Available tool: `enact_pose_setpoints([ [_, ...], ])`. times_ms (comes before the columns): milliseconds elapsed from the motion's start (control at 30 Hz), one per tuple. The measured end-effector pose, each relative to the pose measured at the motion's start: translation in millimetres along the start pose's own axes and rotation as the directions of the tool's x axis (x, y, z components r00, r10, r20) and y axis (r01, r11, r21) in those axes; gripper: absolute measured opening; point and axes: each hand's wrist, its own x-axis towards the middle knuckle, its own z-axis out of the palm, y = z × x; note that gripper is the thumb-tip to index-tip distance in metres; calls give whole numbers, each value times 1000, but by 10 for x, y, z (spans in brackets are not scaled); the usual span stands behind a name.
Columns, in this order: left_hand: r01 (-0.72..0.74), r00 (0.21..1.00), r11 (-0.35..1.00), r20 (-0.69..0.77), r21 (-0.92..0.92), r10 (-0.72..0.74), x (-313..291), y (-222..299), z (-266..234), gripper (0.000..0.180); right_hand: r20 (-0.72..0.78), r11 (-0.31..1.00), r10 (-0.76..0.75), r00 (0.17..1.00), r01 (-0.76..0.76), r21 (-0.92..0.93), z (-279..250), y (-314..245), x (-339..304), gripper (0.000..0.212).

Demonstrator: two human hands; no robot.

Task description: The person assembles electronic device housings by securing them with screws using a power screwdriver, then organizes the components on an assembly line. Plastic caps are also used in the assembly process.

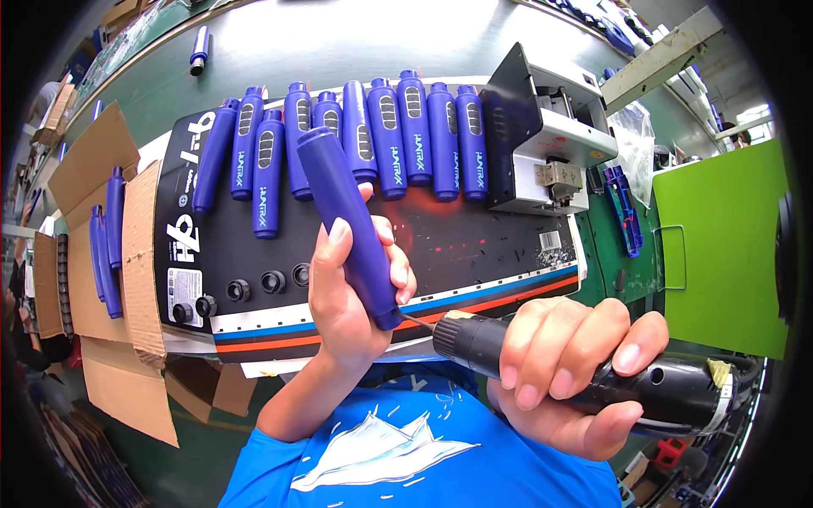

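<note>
Two hands meet near the centre of the frame. The left hand [351, 288] is closed around a blue plastic handle [347, 224], holding it tilted, its rounded top toward the upper left and its lower end toward the lower right. The right hand [567, 368], in the lower right, is wrapped tight around a black electric screwdriver [593, 372] that lies almost level, with its thin bit [421, 323] touching the lower end of the handle.

I judge that the step in hand is driving a screw into the base of this handle. The next move seems to call for keeping the bit in line with the handle and pressing steadily, so that it does not slip off. Whether a screw is already there I cannot tell.

Both forearms come up from the lower edge, above a blue shirt [406, 449]. The left wrist is bent upward; the right fingers are curled over the tool from above.

Behind, in the upper middle, a row of similar blue handles [364, 140] lies on a dark printed board [474, 241], beside a grey machine [550, 140].
</note>
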Motion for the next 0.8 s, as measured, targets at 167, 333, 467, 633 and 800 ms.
enact_pose_setpoints([
  [167,76,997,991,-4,-109,-77,-66,47,-59,50,43,1000,23,999,-24,21,100,23,-15,35],
  [333,-265,961,964,90,8,263,-146,219,-235,57,-21,990,70,997,-66,124,199,-73,9,42],
  [467,-545,833,770,105,332,544,53,632,-348,82,66,983,158,985,-151,-105,103,-132,-18,63],
  [633,-572,816,782,70,246,575,13,828,-144,64,40,692,714,699,-696,-191,233,406,-580,77],
  [800,-578,814,794,70,186,576,-124,637,-170,48,114,564,823,556,-778,-278,439,461,-704,46],
])
